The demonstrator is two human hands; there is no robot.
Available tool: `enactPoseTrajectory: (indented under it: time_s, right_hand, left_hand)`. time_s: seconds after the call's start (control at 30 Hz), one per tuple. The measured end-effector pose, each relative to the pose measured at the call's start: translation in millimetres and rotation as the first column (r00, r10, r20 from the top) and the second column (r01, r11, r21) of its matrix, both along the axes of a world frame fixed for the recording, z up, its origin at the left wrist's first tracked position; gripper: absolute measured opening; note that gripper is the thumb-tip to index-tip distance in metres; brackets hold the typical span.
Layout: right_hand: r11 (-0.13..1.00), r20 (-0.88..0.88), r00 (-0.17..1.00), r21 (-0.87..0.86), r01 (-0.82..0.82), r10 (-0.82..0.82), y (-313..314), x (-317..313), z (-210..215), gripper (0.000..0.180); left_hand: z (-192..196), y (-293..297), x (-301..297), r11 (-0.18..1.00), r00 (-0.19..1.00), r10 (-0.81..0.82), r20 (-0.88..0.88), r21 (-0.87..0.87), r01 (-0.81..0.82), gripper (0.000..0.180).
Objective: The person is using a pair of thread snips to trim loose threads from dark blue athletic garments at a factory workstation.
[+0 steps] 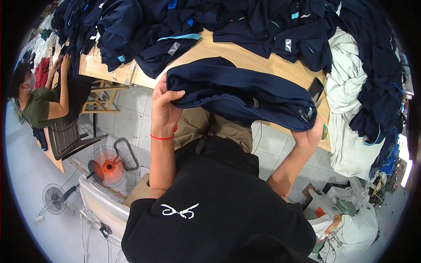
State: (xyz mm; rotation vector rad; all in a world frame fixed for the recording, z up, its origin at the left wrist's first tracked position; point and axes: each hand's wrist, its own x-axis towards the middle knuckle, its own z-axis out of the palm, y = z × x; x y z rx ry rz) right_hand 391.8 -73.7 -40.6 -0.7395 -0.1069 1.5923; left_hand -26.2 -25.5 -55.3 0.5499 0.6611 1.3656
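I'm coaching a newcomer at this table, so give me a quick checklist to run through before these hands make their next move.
1. Left hand gripping the navy garment: ok, its thumb lies over the edge.
2. Right hand supporting the garment's other end: ok, though its fingers are mostly hidden.
3. Garment lying flat: not ok, it is held up between the hands.
4. Wooden table free of other clothing: not ok, a navy pile covers its far side.
5. Dark flat object apart from the garment: cannot tell from this angle.
6. Stitching sound: cannot tell, too small to judge.
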Motion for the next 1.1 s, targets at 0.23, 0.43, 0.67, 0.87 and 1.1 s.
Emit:
enactPoseTrajectory:
  time_s: [0.23,0.43,0.67,0.87,1.1]
  right_hand:
    - [0.997,0.151,0.987,-0.046,0.067,-0.059,6.7,-36.5,19.4,0.018]
    - [0.996,0.131,0.991,-0.088,0.034,-0.023,13.5,-74.0,21.4,0.015]
    - [0.995,0.193,0.98,-0.089,-0.035,0.052,11.1,-92.1,34.3,0.01]
    - [1.0,0.765,0.644,0.013,-0.024,0.006,15.2,-97.8,42.8,0.009]
    - [0.982,0.933,0.306,0.188,0.032,-0.188,51.3,-117.8,26.9,0.024]
  left_hand:
    - [-23.0,0.0,4.0,0.965,0.958,-0.081,-0.275,-0.262,0.007,0.066]
    - [-0.1,7.2,47.4,0.942,0.466,-0.027,-0.884,0.133,0.307,0.083]
    - [27.2,34.1,109.1,0.718,0.552,-0.08,-0.83,0.336,0.609,0.067]
    - [20.3,41.2,79.9,0.455,0.395,-0.806,-0.44,-0.034,0.89,0.042]
    - [7.3,19.4,84.0,0.648,0.628,-0.721,0.294,-0.035,0.761,0.083]
